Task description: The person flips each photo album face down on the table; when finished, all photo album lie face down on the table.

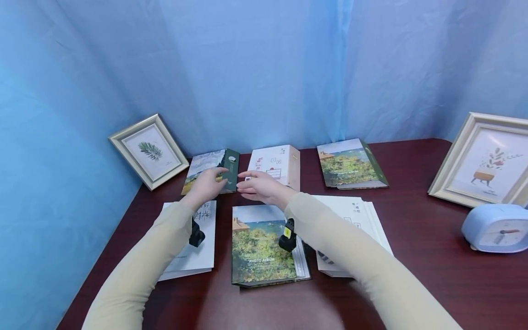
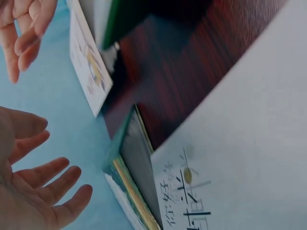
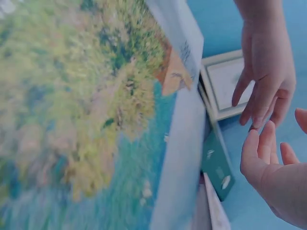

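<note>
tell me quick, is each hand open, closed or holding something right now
Left hand: open, fingers loosely curved, holding nothing.
Right hand: open, fingers relaxed, holding nothing.

The surface (image 1: 416,229) is reddish-brown, wood-grained and smooth, with a soft gloss. The green-spined album (image 1: 232,167), pink-spined album (image 1: 268,160) and central landscape album (image 1: 260,247) have smooth, printed, card-like covers; the central one has a slight sheen. The left white album (image 1: 206,250) looks matt and papery. The curtain (image 1: 264,68) is softly creased cloth with a faint sheen; the sleeves (image 1: 342,238) are matt knit-like fabric. The clock (image 1: 497,229) has a smooth, plastic-looking casing; the right picture frame (image 1: 491,160) has a satin, metallic-looking moulding.
</note>
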A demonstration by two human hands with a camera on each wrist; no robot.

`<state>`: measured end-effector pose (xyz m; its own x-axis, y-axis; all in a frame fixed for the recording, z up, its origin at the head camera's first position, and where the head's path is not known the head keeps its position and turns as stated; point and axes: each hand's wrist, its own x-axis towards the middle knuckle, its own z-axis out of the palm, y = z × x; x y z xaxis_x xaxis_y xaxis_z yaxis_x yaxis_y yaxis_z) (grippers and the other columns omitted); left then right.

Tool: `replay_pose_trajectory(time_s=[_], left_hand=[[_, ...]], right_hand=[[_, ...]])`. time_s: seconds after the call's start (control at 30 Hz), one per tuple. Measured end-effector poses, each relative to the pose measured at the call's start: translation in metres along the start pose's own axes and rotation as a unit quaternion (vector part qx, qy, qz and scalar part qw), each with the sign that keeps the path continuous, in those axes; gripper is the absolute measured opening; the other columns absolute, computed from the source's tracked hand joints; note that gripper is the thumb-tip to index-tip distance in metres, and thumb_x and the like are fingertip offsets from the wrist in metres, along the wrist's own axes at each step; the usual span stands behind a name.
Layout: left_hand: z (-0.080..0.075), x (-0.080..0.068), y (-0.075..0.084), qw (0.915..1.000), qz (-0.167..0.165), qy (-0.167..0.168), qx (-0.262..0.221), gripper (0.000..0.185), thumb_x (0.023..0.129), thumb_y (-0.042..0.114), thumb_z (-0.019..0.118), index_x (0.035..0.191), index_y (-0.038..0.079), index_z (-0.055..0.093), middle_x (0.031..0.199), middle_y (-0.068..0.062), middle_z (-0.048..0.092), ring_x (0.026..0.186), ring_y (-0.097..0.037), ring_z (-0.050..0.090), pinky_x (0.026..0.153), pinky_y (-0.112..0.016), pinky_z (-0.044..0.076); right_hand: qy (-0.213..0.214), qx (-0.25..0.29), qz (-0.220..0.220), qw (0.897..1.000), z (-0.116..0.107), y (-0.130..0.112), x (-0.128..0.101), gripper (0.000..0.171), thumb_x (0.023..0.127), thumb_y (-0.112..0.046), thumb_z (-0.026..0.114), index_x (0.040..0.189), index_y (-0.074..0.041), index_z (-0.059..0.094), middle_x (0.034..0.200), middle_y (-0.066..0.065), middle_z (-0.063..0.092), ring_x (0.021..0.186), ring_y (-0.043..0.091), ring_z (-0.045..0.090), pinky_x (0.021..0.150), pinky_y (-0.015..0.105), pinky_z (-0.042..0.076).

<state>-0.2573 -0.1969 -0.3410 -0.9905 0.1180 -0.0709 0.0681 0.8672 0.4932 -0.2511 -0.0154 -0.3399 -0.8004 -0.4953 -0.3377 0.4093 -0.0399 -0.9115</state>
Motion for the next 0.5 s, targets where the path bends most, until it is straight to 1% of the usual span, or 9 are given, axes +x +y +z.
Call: replay_pose_trajectory(time_s=[0.07, 0.13, 0.23, 0.3, 0.37, 0.43, 0.5], left_hand=[[-0.001, -0.004, 0.002, 0.9999, 0.008, 0.004, -0.013, 0.041, 0.098, 0.019, 0.051, 0.137, 0.008, 0.05, 0.137, -0.017, 0.051, 0.061, -0.017, 0.049, 0.058, -0.028, 0.043], [-0.001, -0.009, 0.004, 0.9996, 0.017, 0.009, -0.022, 0.04, 0.098, 0.02, 0.051, 0.137, 0.009, 0.05, 0.136, -0.017, 0.052, 0.065, -0.021, 0.052, 0.062, -0.031, 0.044], [-0.002, -0.015, 0.009, 0.9986, 0.027, 0.016, -0.042, 0.04, 0.098, 0.02, 0.051, 0.137, 0.01, 0.05, 0.137, -0.017, 0.051, 0.09, -0.029, 0.06, 0.075, -0.039, 0.05], [-0.002, -0.02, 0.011, 0.9975, 0.029, 0.014, -0.062, 0.041, 0.099, 0.021, 0.05, 0.138, 0.011, 0.049, 0.139, -0.017, 0.048, 0.111, -0.033, 0.056, 0.086, -0.045, 0.05], [-0.001, -0.024, 0.015, 0.9958, 0.029, 0.009, -0.086, 0.041, 0.099, 0.022, 0.05, 0.139, 0.013, 0.048, 0.142, -0.016, 0.046, 0.125, -0.033, 0.048, 0.094, -0.049, 0.047], [0.0, -0.027, 0.019, 0.9936, 0.032, 0.002, -0.108, 0.041, 0.099, 0.022, 0.049, 0.14, 0.014, 0.047, 0.144, -0.015, 0.044, 0.128, -0.033, 0.046, 0.097, -0.05, 0.046], [0.002, -0.031, 0.024, 0.9906, 0.036, -0.004, -0.132, 0.041, 0.099, 0.022, 0.05, 0.14, 0.016, 0.046, 0.144, -0.014, 0.043, 0.128, -0.032, 0.046, 0.096, -0.049, 0.046]], right_hand=[[-0.006, -0.01, -0.006, 1.0, -0.003, -0.002, -0.008, 0.048, 0.096, -0.005, 0.052, 0.142, -0.006, 0.039, 0.142, 0.019, 0.042, 0.13, 0.031, 0.045, 0.108, 0.039, 0.038], [-0.013, -0.024, -0.013, 1.0, -0.007, -0.004, -0.016, 0.048, 0.096, -0.006, 0.052, 0.142, -0.005, 0.039, 0.142, 0.02, 0.043, 0.129, 0.032, 0.046, 0.108, 0.04, 0.038], [-0.031, -0.044, -0.021, 0.998, -0.015, -0.006, -0.03, 0.049, 0.098, -0.007, 0.049, 0.144, -0.004, 0.035, 0.145, 0.021, 0.038, 0.131, 0.034, 0.043, 0.109, 0.041, 0.036], [-0.039, -0.056, -0.023, 0.997, -0.022, -0.007, -0.039, 0.05, 0.098, -0.006, 0.047, 0.146, -0.003, 0.032, 0.145, 0.023, 0.036, 0.132, 0.036, 0.041, 0.109, 0.042, 0.036], [-0.046, -0.064, -0.022, 0.997, -0.031, -0.006, -0.048, 0.051, 0.099, -0.005, 0.046, 0.146, -0.003, 0.029, 0.145, 0.024, 0.035, 0.134, 0.038, 0.038, 0.11, 0.042, 0.035], [-0.047, -0.08, -0.025, 0.995, -0.041, -0.005, -0.058, 0.051, 0.099, -0.005, 0.046, 0.147, -0.004, 0.028, 0.143, 0.026, 0.037, 0.134, 0.038, 0.038, 0.109, 0.042, 0.036], [-0.047, -0.102, -0.029, 0.993, -0.051, -0.003, -0.069, 0.052, 0.099, -0.006, 0.047, 0.147, -0.004, 0.027, 0.141, 0.027, 0.038, 0.133, 0.038, 0.039, 0.109, 0.042, 0.037]])
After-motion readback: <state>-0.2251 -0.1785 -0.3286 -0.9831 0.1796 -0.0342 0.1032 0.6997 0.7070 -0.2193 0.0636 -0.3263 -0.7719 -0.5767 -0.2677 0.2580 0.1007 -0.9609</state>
